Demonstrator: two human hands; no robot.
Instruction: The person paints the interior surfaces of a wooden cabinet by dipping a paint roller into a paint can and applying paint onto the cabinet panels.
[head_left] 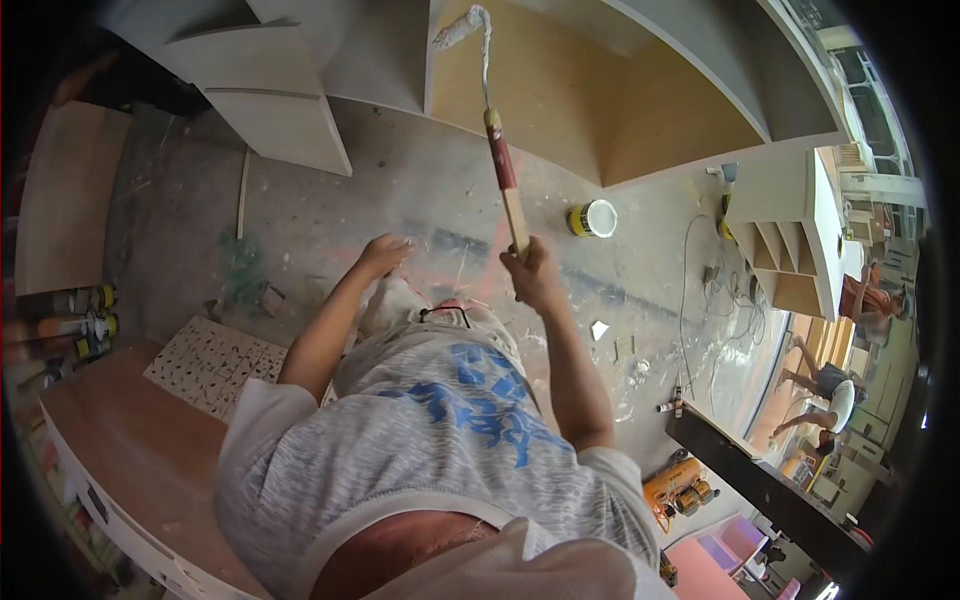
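Note:
My right hand (pixel 533 275) is closed around the wooden handle of a paint roller (pixel 502 165). The roller points up and away from me, and its white-coated head is near the edge of a cabinet panel. Beyond it stands a large cabinet (pixel 540 75) with a yellowish-brown interior and pale edges; I cannot tell whether the roller touches it. My left hand (pixel 385 256) hangs in front of my body with its fingers loosely stretched and nothing visible in it. On the floor ahead to the right sits a paint can (pixel 594 218) with white paint inside.
A pale cabinet piece (pixel 280 125) stands at left front. To my left is a brown-topped workbench (pixel 125 405) with a speckled board (pixel 215 362). Cables (pixel 735 310) and debris lie on the floor at right, near an orange compressor (pixel 680 490). Other people (pixel 832 400) are further right.

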